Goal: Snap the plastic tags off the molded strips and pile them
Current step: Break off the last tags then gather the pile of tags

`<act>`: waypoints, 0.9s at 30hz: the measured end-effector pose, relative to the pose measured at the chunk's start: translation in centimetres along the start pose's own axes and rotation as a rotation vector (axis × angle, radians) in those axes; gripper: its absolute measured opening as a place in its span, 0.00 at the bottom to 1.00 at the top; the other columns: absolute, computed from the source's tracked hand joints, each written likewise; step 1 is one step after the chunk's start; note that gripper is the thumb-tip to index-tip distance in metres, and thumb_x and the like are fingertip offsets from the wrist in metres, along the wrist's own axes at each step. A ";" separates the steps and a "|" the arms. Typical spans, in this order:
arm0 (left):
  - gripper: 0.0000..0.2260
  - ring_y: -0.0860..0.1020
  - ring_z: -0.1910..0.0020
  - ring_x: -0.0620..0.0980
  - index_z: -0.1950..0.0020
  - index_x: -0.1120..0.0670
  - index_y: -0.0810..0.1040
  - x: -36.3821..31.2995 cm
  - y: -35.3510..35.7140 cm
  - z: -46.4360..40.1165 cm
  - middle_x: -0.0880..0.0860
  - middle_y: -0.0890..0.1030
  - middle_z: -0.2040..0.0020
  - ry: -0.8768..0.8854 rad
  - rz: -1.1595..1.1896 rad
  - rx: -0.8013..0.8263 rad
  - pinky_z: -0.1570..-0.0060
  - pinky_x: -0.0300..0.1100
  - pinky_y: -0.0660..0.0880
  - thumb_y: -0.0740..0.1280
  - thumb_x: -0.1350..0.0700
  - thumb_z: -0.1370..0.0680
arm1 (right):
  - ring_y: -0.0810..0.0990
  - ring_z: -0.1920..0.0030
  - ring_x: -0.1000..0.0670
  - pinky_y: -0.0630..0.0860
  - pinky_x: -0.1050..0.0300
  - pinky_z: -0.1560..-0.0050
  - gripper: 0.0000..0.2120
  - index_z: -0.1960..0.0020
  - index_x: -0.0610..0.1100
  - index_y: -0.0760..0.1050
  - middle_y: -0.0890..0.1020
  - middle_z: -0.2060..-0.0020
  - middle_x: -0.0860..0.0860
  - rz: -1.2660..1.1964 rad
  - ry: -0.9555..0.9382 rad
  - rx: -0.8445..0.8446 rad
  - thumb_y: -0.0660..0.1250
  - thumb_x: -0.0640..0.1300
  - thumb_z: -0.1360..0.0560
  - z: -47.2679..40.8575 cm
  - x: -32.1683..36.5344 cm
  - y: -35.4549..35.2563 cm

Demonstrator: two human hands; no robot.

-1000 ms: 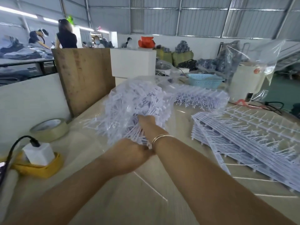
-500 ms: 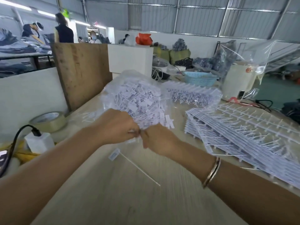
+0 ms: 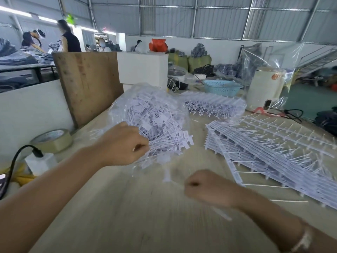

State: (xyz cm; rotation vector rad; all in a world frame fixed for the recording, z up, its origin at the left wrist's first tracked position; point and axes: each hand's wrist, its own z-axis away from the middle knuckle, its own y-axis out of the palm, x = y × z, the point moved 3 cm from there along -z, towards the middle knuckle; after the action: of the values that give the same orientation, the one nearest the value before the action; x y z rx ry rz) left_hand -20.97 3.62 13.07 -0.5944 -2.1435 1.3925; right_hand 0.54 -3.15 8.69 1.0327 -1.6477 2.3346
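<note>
Where your fists had met at centre frame, your right hand [image 3: 206, 189] pulled lower right gripping a blurred tag [image 3: 166, 177] — left hand [image 3: 125, 145] pinched the pile [image 3: 156, 121]; piling continued.

A big heap of loose white tags [image 3: 156, 123] is piled in clear plastic on the table [image 3: 127, 216], with the left hand [image 3: 125, 143] curled at its near edge. The right hand [image 3: 206, 189] is fisted on a blurred thin strip. Stacked molded strips [image 3: 264, 152] are laid to the right.
</note>
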 end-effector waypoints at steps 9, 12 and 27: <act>0.14 0.63 0.33 0.63 0.44 0.47 0.80 2.1 1.6 1.6 0.60 0.66 0.32 -0.728 0.163 -0.499 0.36 0.58 0.60 0.68 0.61 0.27 | 0.58 0.78 0.54 0.54 0.64 0.78 0.12 0.67 0.45 0.70 0.65 0.76 0.50 -0.683 0.128 -0.292 0.61 0.41 0.25 -8.2 -1.4 -5.0; 0.21 0.59 0.28 0.56 0.38 0.39 0.75 2.2 3.4 2.0 0.56 0.50 0.24 -1.013 0.568 -0.452 0.32 0.51 0.62 0.64 0.62 0.25 | 0.71 0.72 0.51 0.69 0.60 0.71 0.15 0.51 0.38 0.78 0.75 0.67 0.47 -0.318 0.178 -0.304 0.58 0.49 0.21 -14.5 1.5 -3.2; 0.26 0.76 0.65 0.43 0.30 0.48 0.62 1.6 2.7 2.7 0.46 0.67 0.42 -0.833 0.726 -0.446 0.65 0.40 0.70 0.68 0.51 0.26 | 0.80 0.50 0.41 0.77 0.52 0.64 0.29 0.32 0.37 0.63 0.76 0.43 0.40 -0.506 0.392 -0.727 0.69 0.44 0.28 -17.1 -9.8 -7.3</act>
State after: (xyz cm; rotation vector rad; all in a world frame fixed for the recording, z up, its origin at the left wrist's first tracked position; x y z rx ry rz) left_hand -23.67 3.69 9.95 -1.2154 -3.1482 1.7297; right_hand 3.29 17.48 5.68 0.6651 -1.6177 1.3369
